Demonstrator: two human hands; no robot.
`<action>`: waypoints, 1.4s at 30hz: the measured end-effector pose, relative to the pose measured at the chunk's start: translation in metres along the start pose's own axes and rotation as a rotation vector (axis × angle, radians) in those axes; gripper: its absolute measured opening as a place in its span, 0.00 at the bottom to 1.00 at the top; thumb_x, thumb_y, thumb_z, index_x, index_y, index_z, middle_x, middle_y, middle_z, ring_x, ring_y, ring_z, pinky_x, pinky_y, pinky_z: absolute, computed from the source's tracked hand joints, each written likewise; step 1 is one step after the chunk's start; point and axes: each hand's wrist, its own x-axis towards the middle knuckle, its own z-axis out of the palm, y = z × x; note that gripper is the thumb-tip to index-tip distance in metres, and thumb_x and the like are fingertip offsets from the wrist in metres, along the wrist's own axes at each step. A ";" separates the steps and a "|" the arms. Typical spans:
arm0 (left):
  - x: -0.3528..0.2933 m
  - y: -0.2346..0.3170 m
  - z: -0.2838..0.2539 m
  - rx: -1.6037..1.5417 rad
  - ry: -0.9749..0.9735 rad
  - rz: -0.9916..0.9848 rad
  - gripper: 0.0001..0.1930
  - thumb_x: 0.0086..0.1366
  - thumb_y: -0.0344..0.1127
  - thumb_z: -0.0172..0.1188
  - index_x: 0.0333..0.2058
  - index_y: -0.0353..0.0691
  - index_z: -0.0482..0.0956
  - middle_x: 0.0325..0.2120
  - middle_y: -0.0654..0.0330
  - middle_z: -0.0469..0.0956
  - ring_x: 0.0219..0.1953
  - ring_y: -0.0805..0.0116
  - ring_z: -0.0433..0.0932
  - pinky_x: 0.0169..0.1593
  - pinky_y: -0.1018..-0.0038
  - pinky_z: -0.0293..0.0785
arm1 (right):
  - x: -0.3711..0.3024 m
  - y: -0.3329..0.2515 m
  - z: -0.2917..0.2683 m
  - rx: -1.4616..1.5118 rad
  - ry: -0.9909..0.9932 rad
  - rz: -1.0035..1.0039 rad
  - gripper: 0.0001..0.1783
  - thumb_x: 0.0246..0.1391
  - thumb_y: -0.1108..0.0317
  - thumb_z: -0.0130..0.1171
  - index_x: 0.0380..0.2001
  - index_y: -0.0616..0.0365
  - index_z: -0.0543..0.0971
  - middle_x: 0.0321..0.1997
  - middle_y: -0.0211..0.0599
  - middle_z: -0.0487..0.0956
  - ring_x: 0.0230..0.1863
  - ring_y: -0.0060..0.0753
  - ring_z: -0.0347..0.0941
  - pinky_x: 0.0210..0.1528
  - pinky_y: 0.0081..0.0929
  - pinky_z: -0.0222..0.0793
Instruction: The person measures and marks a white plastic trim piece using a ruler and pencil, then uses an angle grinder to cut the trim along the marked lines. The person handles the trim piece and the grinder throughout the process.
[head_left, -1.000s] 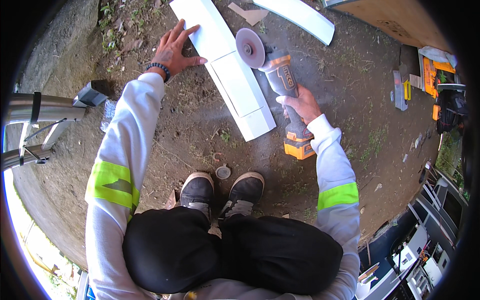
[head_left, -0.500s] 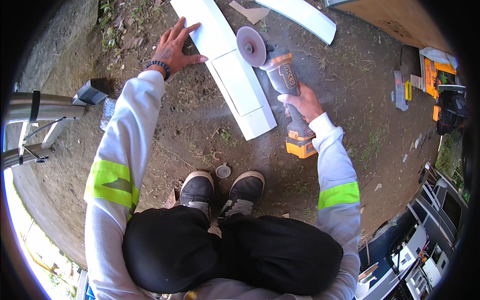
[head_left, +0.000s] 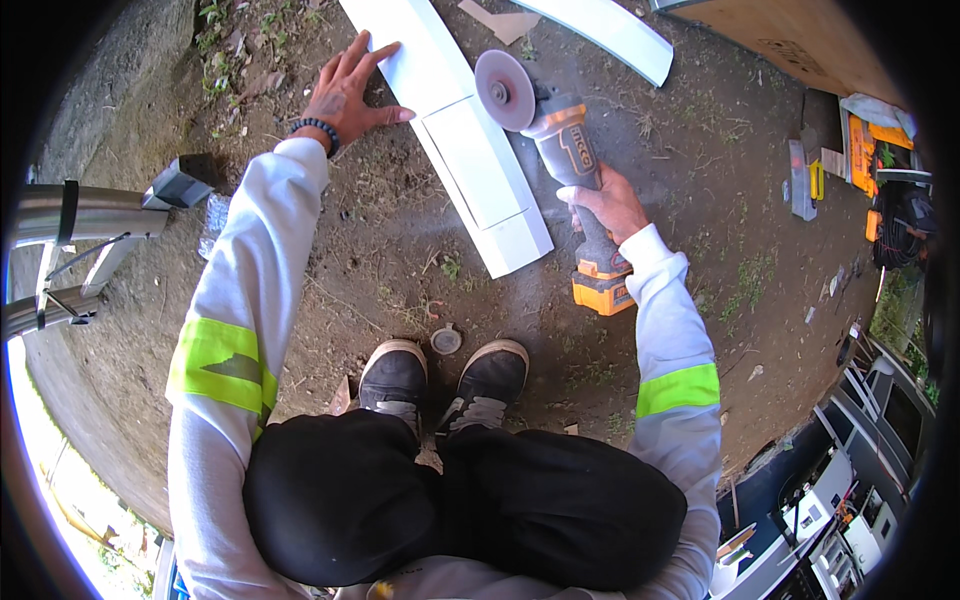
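Observation:
A long white panel (head_left: 420,75) lies slanting on the dirt in front of me, with thin dark lines cut into its near part. My left hand (head_left: 345,100) rests on its left edge, fingers spread, thumb pointing along the side; a dark beaded bracelet circles the wrist. On the panel's right, my right hand (head_left: 608,203) is wrapped round the body of a grey and orange cordless angle grinder (head_left: 568,150). The grinder's round disc (head_left: 505,90) stands over or beside the panel's right edge; whether it touches cannot be told. Its orange battery (head_left: 602,290) points toward me.
Another white strip (head_left: 610,35) lies beyond the grinder, near a large cardboard box (head_left: 800,45). Metal ladder-like rails (head_left: 100,215) stand at the left. Tools and a yellow-handled item (head_left: 817,182) lie at the right; electrical parts (head_left: 840,500) sit at lower right. My shoes (head_left: 395,375) are close below the panel.
Almost nothing differs. The white panel and both hands stay in place, apart from a very slight shift of the view.

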 end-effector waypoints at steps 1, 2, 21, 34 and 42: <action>0.001 -0.001 0.001 -0.001 0.007 0.006 0.57 0.37 0.71 0.74 0.69 0.73 0.60 0.75 0.57 0.48 0.74 0.41 0.48 0.74 0.45 0.54 | 0.000 0.000 0.000 -0.005 0.002 0.003 0.24 0.48 0.69 0.69 0.50 0.57 0.76 0.27 0.31 0.76 0.22 0.25 0.73 0.28 0.26 0.75; 0.000 -0.002 0.001 0.008 0.003 0.002 0.58 0.36 0.72 0.74 0.69 0.74 0.60 0.75 0.59 0.48 0.74 0.40 0.48 0.74 0.45 0.54 | -0.001 0.000 0.000 -0.010 0.005 0.004 0.24 0.48 0.69 0.69 0.50 0.57 0.76 0.27 0.31 0.76 0.23 0.25 0.73 0.28 0.26 0.75; 0.000 0.000 0.000 0.015 -0.013 -0.005 0.56 0.39 0.71 0.73 0.69 0.71 0.60 0.75 0.56 0.47 0.74 0.41 0.47 0.74 0.44 0.52 | 0.001 0.002 0.000 -0.003 -0.006 0.017 0.24 0.48 0.70 0.69 0.50 0.58 0.75 0.26 0.31 0.76 0.22 0.25 0.73 0.27 0.26 0.74; 0.000 0.000 0.002 0.029 -0.006 -0.006 0.57 0.37 0.73 0.72 0.69 0.72 0.60 0.75 0.56 0.47 0.75 0.42 0.47 0.74 0.44 0.53 | 0.003 0.003 -0.002 -0.023 -0.010 0.010 0.24 0.48 0.70 0.69 0.50 0.58 0.76 0.26 0.32 0.76 0.21 0.25 0.74 0.26 0.27 0.74; 0.000 0.002 0.001 0.028 -0.030 -0.032 0.57 0.39 0.72 0.73 0.70 0.73 0.59 0.75 0.58 0.46 0.74 0.40 0.46 0.74 0.43 0.52 | 0.000 -0.001 0.000 -0.028 -0.007 0.017 0.24 0.48 0.70 0.69 0.50 0.58 0.76 0.27 0.31 0.77 0.22 0.25 0.74 0.27 0.27 0.74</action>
